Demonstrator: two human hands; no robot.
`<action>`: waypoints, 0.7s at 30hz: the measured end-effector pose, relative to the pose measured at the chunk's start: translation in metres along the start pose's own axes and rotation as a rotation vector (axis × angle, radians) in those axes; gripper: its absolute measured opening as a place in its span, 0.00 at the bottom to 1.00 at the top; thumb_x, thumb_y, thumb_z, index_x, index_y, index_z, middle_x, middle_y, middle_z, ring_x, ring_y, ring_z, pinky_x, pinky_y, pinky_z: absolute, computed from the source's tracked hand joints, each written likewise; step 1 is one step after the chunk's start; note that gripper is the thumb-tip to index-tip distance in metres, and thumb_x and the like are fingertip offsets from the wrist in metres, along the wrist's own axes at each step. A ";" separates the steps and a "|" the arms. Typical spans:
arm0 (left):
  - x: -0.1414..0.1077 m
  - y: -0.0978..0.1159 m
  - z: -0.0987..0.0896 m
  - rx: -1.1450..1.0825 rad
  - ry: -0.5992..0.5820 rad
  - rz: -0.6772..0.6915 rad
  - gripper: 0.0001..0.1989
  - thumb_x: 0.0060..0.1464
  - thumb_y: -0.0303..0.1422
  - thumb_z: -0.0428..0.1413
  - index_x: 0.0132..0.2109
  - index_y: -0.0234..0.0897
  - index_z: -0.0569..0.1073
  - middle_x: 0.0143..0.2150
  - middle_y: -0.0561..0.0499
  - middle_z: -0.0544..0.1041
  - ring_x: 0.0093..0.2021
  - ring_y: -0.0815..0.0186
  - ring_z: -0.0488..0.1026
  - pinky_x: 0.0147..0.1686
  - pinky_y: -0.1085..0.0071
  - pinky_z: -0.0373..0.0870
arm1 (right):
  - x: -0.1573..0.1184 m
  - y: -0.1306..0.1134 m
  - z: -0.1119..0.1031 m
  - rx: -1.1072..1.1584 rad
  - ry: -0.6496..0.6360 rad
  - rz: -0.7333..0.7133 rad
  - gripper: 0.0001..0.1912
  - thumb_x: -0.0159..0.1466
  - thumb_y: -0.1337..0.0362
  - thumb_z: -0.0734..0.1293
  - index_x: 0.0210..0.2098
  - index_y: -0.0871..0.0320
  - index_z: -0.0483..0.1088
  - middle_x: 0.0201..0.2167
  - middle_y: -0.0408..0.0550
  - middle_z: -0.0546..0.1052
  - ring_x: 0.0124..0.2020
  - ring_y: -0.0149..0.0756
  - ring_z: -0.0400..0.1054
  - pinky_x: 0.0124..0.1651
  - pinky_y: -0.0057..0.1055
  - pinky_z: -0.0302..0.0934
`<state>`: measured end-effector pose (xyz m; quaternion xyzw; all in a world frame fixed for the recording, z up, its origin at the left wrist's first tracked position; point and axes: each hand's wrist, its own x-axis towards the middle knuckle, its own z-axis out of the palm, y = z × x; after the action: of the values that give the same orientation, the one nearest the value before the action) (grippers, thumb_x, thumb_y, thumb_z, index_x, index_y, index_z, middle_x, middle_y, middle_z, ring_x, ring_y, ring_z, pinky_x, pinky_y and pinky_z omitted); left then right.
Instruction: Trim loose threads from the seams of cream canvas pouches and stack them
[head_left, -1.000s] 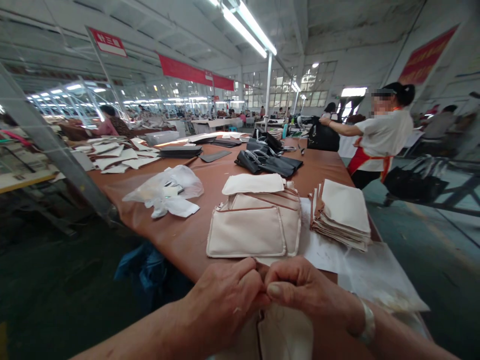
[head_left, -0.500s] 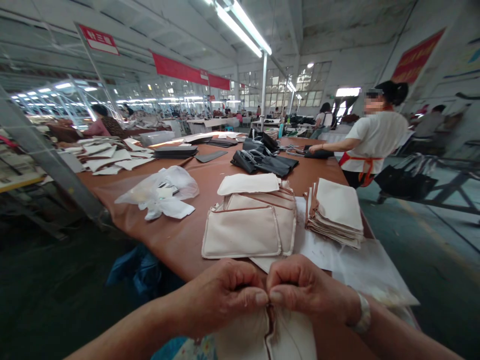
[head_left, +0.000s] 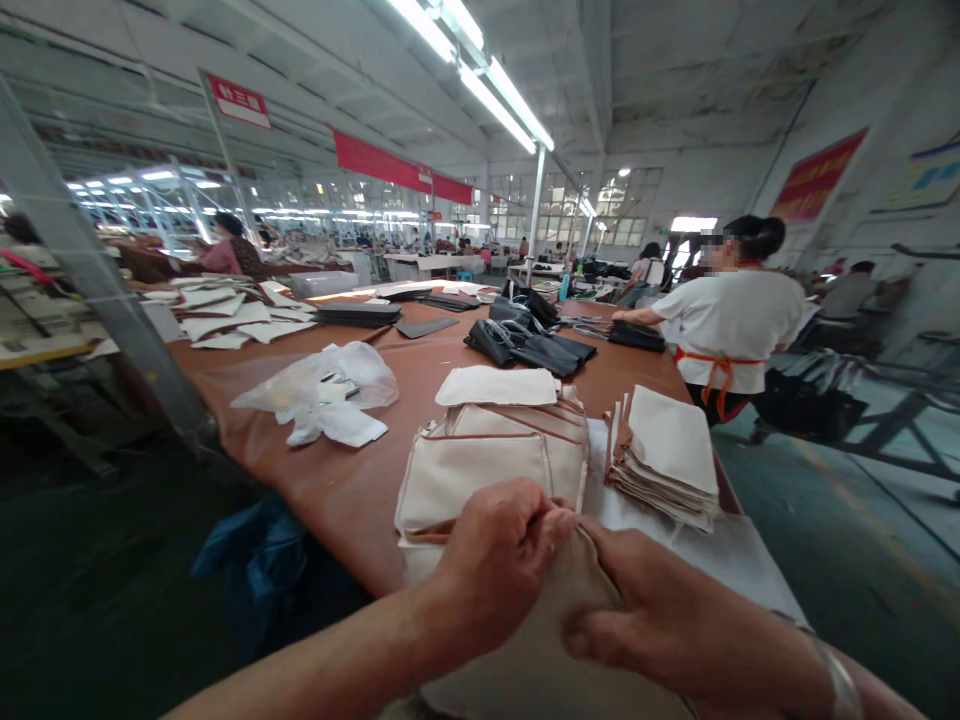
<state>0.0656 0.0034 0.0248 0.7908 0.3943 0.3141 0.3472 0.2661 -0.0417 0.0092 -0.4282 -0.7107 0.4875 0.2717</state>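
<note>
Left hand [head_left: 499, 560]: closed, knuckles up, fingers curled over the top edge of a cream canvas panel [head_left: 544, 640] and holding it. Right hand [head_left: 660, 610]: partly closed, fingers bent around the panel's right side, thumb low on its near face; the grip looks firm, but the fingertips are partly hidden, so the exact pinch cannot be read.

Panel position: directly below and between the hands, held at the near edge of the table, with its lower end cut off by the frame. Long axis runs from the hands back toward the person's body, tilted slightly right. Full length cannot be told. The left hand is nearer the panel's far end; the right hand lies along its right flank.

Just beyond the left hand: a cream canvas bag body [head_left: 480, 480] with brown piping, a flat cream flap [head_left: 496, 386] resting on top. To its right: a stack of cream panels [head_left: 664, 455] with brown edges, on a white paper sheet [head_left: 750, 560].

On the brown-covered table [head_left: 352, 510], left: a crumpled plastic bag [head_left: 315, 395]. Farther along: black bag parts [head_left: 517, 350]. At the table's far right side, a co-worker [head_left: 731, 330] in a white shirt and orange apron reaches toward a black piece [head_left: 637, 338].
</note>
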 end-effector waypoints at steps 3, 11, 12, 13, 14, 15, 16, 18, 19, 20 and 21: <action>0.013 0.001 -0.016 -0.220 -0.303 0.005 0.27 0.64 0.52 0.46 0.29 0.34 0.72 0.24 0.55 0.68 0.25 0.70 0.63 0.26 0.74 0.59 | 0.000 0.011 -0.007 0.229 -0.062 0.063 0.12 0.67 0.59 0.67 0.44 0.61 0.76 0.35 0.48 0.79 0.36 0.39 0.72 0.40 0.32 0.66; 0.013 -0.114 -0.044 -0.441 0.244 -0.379 0.34 0.54 0.61 0.49 0.41 0.30 0.77 0.36 0.43 0.79 0.35 0.61 0.76 0.39 0.67 0.72 | -0.016 0.071 -0.056 0.576 0.131 0.241 0.19 0.64 0.61 0.71 0.54 0.57 0.73 0.42 0.53 0.81 0.41 0.47 0.77 0.45 0.40 0.68; 0.007 -0.129 -0.040 -0.439 0.309 -0.419 0.35 0.53 0.61 0.49 0.41 0.29 0.76 0.36 0.42 0.78 0.34 0.61 0.76 0.37 0.67 0.72 | -0.018 0.078 -0.057 0.571 0.150 0.247 0.20 0.63 0.60 0.71 0.54 0.57 0.73 0.42 0.54 0.81 0.40 0.46 0.77 0.44 0.40 0.69; -0.001 -0.142 -0.035 -0.434 0.352 -0.450 0.34 0.52 0.60 0.51 0.42 0.29 0.76 0.35 0.42 0.78 0.34 0.60 0.76 0.36 0.67 0.72 | -0.019 0.085 -0.057 0.564 0.169 0.252 0.21 0.63 0.60 0.71 0.54 0.58 0.72 0.42 0.54 0.81 0.39 0.46 0.78 0.43 0.39 0.69; -0.008 -0.154 -0.030 -0.424 0.380 -0.470 0.33 0.51 0.60 0.52 0.42 0.30 0.76 0.35 0.42 0.79 0.33 0.60 0.77 0.35 0.67 0.72 | -0.021 0.089 -0.058 0.555 0.187 0.258 0.21 0.63 0.60 0.71 0.54 0.59 0.72 0.42 0.54 0.81 0.38 0.45 0.78 0.42 0.38 0.70; -0.016 -0.163 -0.025 -0.409 0.388 -0.486 0.33 0.50 0.59 0.53 0.40 0.30 0.76 0.33 0.43 0.79 0.32 0.60 0.77 0.34 0.67 0.72 | -0.022 0.092 -0.061 0.545 0.206 0.267 0.22 0.62 0.59 0.71 0.54 0.59 0.72 0.42 0.55 0.81 0.38 0.45 0.78 0.41 0.37 0.70; -0.023 -0.171 -0.021 -0.386 0.384 -0.493 0.32 0.49 0.59 0.54 0.38 0.31 0.76 0.31 0.44 0.78 0.31 0.59 0.76 0.33 0.67 0.72 | -0.024 0.092 -0.065 0.529 0.229 0.276 0.22 0.62 0.59 0.72 0.53 0.60 0.73 0.42 0.55 0.81 0.38 0.45 0.78 0.41 0.36 0.70; -0.032 -0.185 -0.016 -0.311 0.355 -0.494 0.28 0.45 0.58 0.57 0.32 0.33 0.76 0.25 0.48 0.77 0.28 0.58 0.75 0.30 0.67 0.71 | -0.030 0.086 -0.085 0.440 0.327 0.288 0.21 0.61 0.56 0.72 0.50 0.61 0.74 0.41 0.57 0.81 0.37 0.46 0.78 0.40 0.37 0.71; -0.034 -0.192 -0.017 -0.261 0.346 -0.491 0.27 0.44 0.57 0.58 0.30 0.34 0.76 0.23 0.48 0.76 0.29 0.57 0.76 0.30 0.66 0.71 | -0.034 0.079 -0.099 0.351 0.414 0.283 0.21 0.61 0.55 0.72 0.49 0.61 0.75 0.40 0.58 0.82 0.36 0.48 0.79 0.39 0.38 0.72; -0.034 -0.200 -0.018 -0.208 0.349 -0.485 0.25 0.43 0.56 0.58 0.30 0.35 0.76 0.24 0.49 0.77 0.31 0.54 0.76 0.31 0.65 0.72 | -0.040 0.070 -0.116 0.247 0.520 0.271 0.21 0.61 0.55 0.72 0.48 0.61 0.75 0.38 0.59 0.82 0.35 0.49 0.79 0.39 0.40 0.72; -0.032 -0.207 -0.020 -0.153 0.355 -0.479 0.24 0.44 0.54 0.58 0.33 0.36 0.77 0.27 0.48 0.79 0.35 0.52 0.77 0.34 0.63 0.73 | -0.046 0.060 -0.135 0.126 0.641 0.250 0.21 0.61 0.54 0.72 0.48 0.62 0.75 0.38 0.60 0.82 0.33 0.49 0.78 0.37 0.40 0.72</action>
<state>-0.0497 0.0749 -0.1357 0.5796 0.5991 0.3855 0.3957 0.4179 -0.0102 0.0057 -0.6257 -0.4998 0.4007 0.4451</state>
